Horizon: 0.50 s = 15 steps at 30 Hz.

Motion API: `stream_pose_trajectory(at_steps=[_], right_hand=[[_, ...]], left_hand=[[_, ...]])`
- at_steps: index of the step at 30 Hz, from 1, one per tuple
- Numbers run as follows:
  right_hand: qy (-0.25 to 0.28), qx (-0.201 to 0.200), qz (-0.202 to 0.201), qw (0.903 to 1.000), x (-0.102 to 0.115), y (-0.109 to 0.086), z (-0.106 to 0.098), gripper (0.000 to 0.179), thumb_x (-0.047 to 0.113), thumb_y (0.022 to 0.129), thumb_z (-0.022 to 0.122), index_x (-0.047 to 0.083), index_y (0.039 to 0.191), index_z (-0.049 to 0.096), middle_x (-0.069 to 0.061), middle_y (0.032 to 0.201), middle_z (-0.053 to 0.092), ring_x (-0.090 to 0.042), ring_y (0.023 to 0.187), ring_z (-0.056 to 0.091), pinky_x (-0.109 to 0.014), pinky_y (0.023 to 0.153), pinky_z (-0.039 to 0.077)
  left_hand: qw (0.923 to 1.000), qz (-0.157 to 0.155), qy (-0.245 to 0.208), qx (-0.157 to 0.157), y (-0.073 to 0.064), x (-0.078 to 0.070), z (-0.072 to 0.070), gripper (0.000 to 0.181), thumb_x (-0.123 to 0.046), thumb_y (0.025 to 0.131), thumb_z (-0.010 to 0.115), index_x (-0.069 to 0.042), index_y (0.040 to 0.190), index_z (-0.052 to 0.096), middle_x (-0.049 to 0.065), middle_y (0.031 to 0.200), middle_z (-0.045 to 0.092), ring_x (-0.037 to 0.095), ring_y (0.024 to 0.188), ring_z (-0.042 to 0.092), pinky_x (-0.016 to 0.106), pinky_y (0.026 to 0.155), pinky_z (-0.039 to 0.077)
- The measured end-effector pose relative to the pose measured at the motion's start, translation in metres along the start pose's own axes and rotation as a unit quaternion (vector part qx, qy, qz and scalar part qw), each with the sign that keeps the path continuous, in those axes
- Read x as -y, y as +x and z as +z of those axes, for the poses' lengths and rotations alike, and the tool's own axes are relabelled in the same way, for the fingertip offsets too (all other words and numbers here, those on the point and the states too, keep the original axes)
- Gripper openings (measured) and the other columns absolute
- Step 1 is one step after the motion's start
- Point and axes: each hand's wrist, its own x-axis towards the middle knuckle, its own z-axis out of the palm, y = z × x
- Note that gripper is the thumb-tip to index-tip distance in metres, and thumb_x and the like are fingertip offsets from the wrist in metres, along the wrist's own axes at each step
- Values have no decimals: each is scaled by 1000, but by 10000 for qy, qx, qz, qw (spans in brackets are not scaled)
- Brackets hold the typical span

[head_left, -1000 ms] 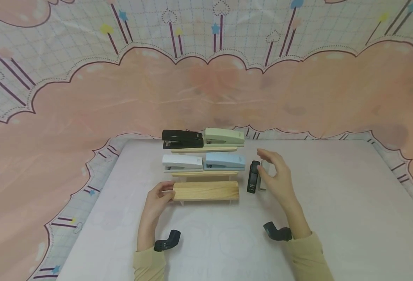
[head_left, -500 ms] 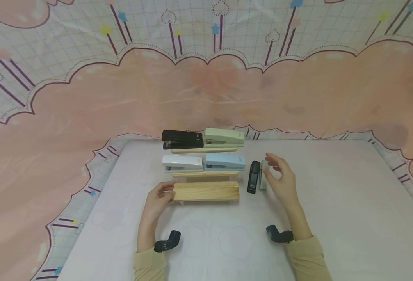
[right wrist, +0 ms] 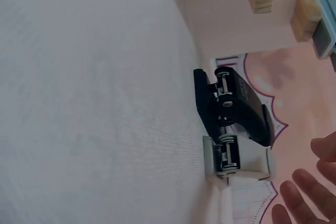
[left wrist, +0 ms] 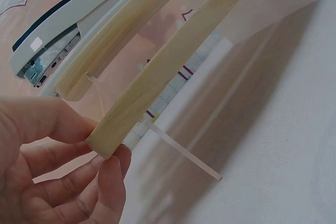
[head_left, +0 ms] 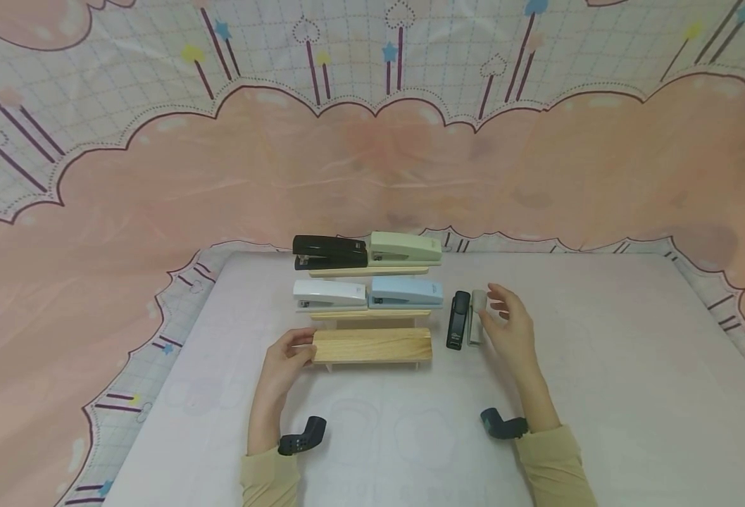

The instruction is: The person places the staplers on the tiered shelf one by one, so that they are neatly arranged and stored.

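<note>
My left hand (head_left: 284,359) pinches the left end of the lowest wooden shelf board (head_left: 372,345) of a tiered rack; in the left wrist view the thumb and fingers (left wrist: 107,182) lie around the board's end. A small black stapler (head_left: 458,320) and a small pale grey stapler (head_left: 477,317) stand side by side on the table, right of the rack. Just right of the pale one is my right hand (head_left: 510,327), its fingers loosely bent around nothing. The right wrist view shows a gap between those fingers (right wrist: 307,187) and the pale stapler (right wrist: 254,158).
On the top tier sit a black stapler (head_left: 329,251) and a light green stapler (head_left: 405,247). The middle tier bears a white stapler (head_left: 329,293) and a light blue stapler (head_left: 405,291). A patterned cloth (head_left: 372,169) hangs behind the white table (head_left: 632,394).
My right hand has moved to the right, off the two small staplers, so the pale grey one shows more fully. The left hand stays on the shelf board.
</note>
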Motion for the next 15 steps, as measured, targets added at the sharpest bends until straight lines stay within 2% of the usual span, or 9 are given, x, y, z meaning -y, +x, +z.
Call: stream_pose_trajectory(at_steps=[9, 15], right_hand=[[-349, 430, 731, 9958, -7, 1, 4, 59, 9, 90, 59, 5, 145, 36, -22, 137, 47, -39, 121, 49, -51, 105, 41], [-372, 600, 792, 9944, -11, 2, 6, 64, 8, 89, 60, 3, 146, 32, -24, 137, 46, -40, 120, 50, -52, 103, 42]], left_hand=[[10000, 22, -2, 18, 0, 1, 0, 38, -2, 88, 56, -2, 127, 57, 19, 121, 58, 10, 91, 60, 20, 75, 52], [10000, 28, 3, 16, 0, 1, 0, 39, -2, 88, 56, -3, 127, 57, 19, 122, 58, 10, 92, 61, 19, 76, 52]])
